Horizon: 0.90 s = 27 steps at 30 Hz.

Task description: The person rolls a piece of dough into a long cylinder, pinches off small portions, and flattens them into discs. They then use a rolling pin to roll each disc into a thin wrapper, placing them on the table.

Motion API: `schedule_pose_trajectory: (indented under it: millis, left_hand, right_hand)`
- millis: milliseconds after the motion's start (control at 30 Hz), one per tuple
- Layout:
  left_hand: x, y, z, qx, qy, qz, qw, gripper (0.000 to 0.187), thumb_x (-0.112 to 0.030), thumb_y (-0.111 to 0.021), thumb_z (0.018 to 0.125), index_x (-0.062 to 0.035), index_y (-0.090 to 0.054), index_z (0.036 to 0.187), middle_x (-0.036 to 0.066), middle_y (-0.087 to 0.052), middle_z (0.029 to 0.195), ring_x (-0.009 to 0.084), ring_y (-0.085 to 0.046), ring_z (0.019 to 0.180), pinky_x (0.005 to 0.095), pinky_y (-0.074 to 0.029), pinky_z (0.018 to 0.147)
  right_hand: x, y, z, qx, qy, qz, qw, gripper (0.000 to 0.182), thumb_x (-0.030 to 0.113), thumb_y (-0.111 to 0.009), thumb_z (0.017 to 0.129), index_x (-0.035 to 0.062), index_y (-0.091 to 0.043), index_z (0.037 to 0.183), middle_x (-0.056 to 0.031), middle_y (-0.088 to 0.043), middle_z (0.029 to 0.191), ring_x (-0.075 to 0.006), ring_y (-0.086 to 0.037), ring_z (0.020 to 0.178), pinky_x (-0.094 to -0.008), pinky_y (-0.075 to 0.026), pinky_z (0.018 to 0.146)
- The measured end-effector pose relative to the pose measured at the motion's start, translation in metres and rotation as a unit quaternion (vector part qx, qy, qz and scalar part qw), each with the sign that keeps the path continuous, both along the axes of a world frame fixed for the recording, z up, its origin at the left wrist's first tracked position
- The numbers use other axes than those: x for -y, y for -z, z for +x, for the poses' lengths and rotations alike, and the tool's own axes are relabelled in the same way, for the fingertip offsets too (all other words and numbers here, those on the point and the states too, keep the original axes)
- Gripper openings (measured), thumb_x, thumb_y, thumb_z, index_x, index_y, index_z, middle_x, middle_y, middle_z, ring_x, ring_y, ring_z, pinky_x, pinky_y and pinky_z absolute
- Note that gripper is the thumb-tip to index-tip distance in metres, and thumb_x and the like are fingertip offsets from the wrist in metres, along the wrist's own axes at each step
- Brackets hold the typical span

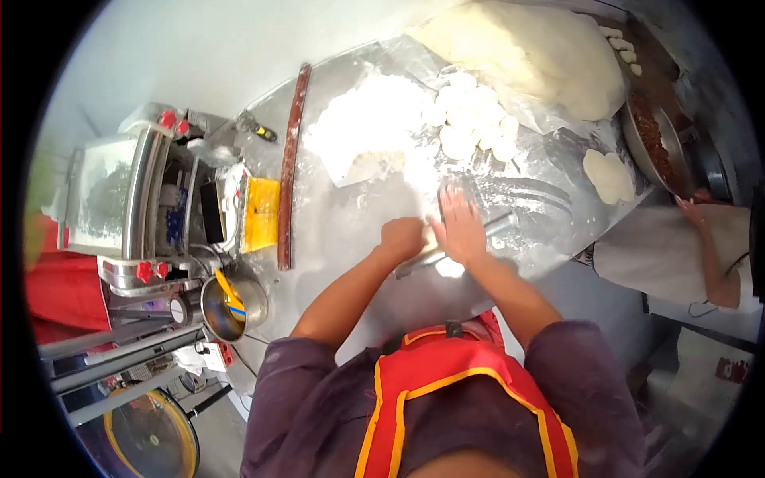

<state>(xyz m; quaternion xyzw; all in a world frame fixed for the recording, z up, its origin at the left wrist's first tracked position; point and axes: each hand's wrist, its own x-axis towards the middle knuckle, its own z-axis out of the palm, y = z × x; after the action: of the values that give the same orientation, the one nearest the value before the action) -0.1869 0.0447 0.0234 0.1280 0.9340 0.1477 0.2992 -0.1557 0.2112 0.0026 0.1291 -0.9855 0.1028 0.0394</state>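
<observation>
My left hand (403,238) is curled closed on the floured metal worktop (319,227); what its fingers hold, if anything, is hidden. Beside it my right hand (460,225) lies with fingers stretched out, pointing away from me. A small pale piece of dough (430,239) shows between the two hands. Under the right hand and wrist runs a thin metal rod (500,224), partly covered, perhaps a rolling pin. Another bit of dough (449,268) sits just below the right wrist. Ahead of my hands are a heap of flour (370,115) and several dough lumps (470,119).
A large dough mass (542,60) fills the back right. A flat dough piece (609,176) lies near a bowl of brown filling (655,143), with another person's hand (692,210) there. At left are a long wooden stick (292,167), a roller machine (119,195) and a metal pot (253,307).
</observation>
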Motion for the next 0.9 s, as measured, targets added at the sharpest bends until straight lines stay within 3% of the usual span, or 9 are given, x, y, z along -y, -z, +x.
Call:
schedule_pose_trajectory:
  millis: [267,367,400,433,533,600,667,767,900]
  left_hand:
    - [-0.069,0.041,-0.054,-0.032,0.205,0.224,0.952,0.035,-0.038,-0.068,0.082,-0.0106,-0.069,0.103,0.013,-0.068,0.106,0.0353,-0.062,0.103,0.0450,-0.049,0.085]
    - [-0.131,0.000,-0.094,-0.013,0.065,0.350,0.934,0.036,-0.034,-0.064,0.088,-0.0034,-0.065,0.108,0.019,-0.065,0.112,0.0358,-0.059,0.107,0.0404,-0.046,0.094]
    - [-0.144,0.018,-0.107,-0.128,0.006,0.449,0.884,0.025,-0.026,-0.066,0.086,-0.0019,-0.063,0.093,0.019,-0.064,0.091,0.0383,-0.059,0.091,0.0439,-0.047,0.085]
    - [-0.147,0.017,-0.115,-0.322,-0.030,0.397,0.859,0.028,-0.025,-0.066,0.085,-0.0021,-0.062,0.102,0.017,-0.062,0.106,0.0348,-0.057,0.102,0.0433,-0.044,0.091]
    - [-0.117,0.036,-0.136,-0.414,-0.005,0.122,0.902,0.042,-0.013,-0.063,0.082,-0.0083,-0.057,0.123,0.020,-0.045,0.140,0.0397,-0.039,0.132,0.0474,-0.027,0.112]
    - [-0.091,0.021,-0.126,-0.409,0.053,0.120,0.903,0.043,-0.012,-0.061,0.084,-0.0083,-0.053,0.127,0.022,-0.044,0.141,0.0400,-0.039,0.132,0.0458,-0.031,0.110]
    - [-0.080,-0.002,-0.117,-0.140,-0.032,0.164,0.976,0.043,-0.012,-0.060,0.086,-0.0080,-0.051,0.128,0.024,-0.050,0.133,0.0413,-0.047,0.124,0.0452,-0.039,0.102]
    - [-0.089,-0.013,-0.094,-0.080,-0.177,0.328,0.924,0.045,-0.012,-0.059,0.088,-0.0003,-0.050,0.130,0.026,-0.057,0.124,0.0394,-0.053,0.118,0.0441,-0.042,0.101]
    - [-0.095,0.068,-0.089,-0.327,0.097,0.338,0.877,0.039,-0.010,-0.055,0.088,0.0045,-0.051,0.124,0.024,-0.054,0.125,0.0428,-0.049,0.119,0.0470,-0.041,0.100]
  right_hand:
    - [-0.048,-0.034,0.114,0.141,-0.038,-0.022,0.989,0.075,0.033,-0.074,0.076,0.0120,-0.043,0.141,-0.0083,-0.043,0.148,-0.0220,-0.041,0.135,-0.0521,-0.027,0.112]
    - [-0.047,-0.026,0.099,0.120,-0.048,-0.065,0.990,0.073,0.032,-0.076,0.073,0.0128,-0.046,0.137,-0.0075,-0.047,0.143,-0.0228,-0.045,0.131,-0.0516,-0.031,0.110]
    - [-0.048,-0.024,0.095,0.126,-0.049,-0.077,0.988,0.072,0.031,-0.077,0.073,0.0125,-0.047,0.136,-0.0076,-0.048,0.142,-0.0232,-0.045,0.131,-0.0516,-0.032,0.109]
    - [-0.050,-0.019,0.096,0.050,-0.057,-0.123,0.990,0.068,0.031,-0.077,0.072,0.0119,-0.051,0.132,-0.0072,-0.051,0.137,-0.0239,-0.048,0.127,-0.0513,-0.035,0.106]
    - [-0.051,-0.010,0.094,0.035,-0.064,-0.142,0.987,0.066,0.029,-0.077,0.071,0.0114,-0.053,0.130,-0.0073,-0.053,0.134,-0.0242,-0.050,0.125,-0.0511,-0.036,0.105]
    - [-0.051,-0.007,0.097,0.008,-0.061,-0.152,0.987,0.064,0.028,-0.076,0.071,0.0114,-0.053,0.129,-0.0072,-0.054,0.133,-0.0244,-0.052,0.122,-0.0511,-0.036,0.104]
    - [-0.050,-0.011,0.096,0.013,-0.057,-0.160,0.985,0.067,0.026,-0.076,0.069,0.0113,-0.053,0.130,-0.0077,-0.055,0.133,-0.0259,-0.052,0.121,-0.0506,-0.035,0.105]
    - [-0.049,-0.010,0.097,0.000,-0.062,-0.134,0.989,0.068,0.027,-0.076,0.067,0.0109,-0.054,0.129,-0.0072,-0.056,0.132,-0.0260,-0.054,0.118,-0.0502,-0.035,0.104]
    - [-0.047,-0.011,0.096,0.032,-0.064,-0.084,0.994,0.058,0.037,-0.068,0.080,0.0113,-0.054,0.129,-0.0056,-0.055,0.131,-0.0223,-0.049,0.123,-0.0496,-0.031,0.108]
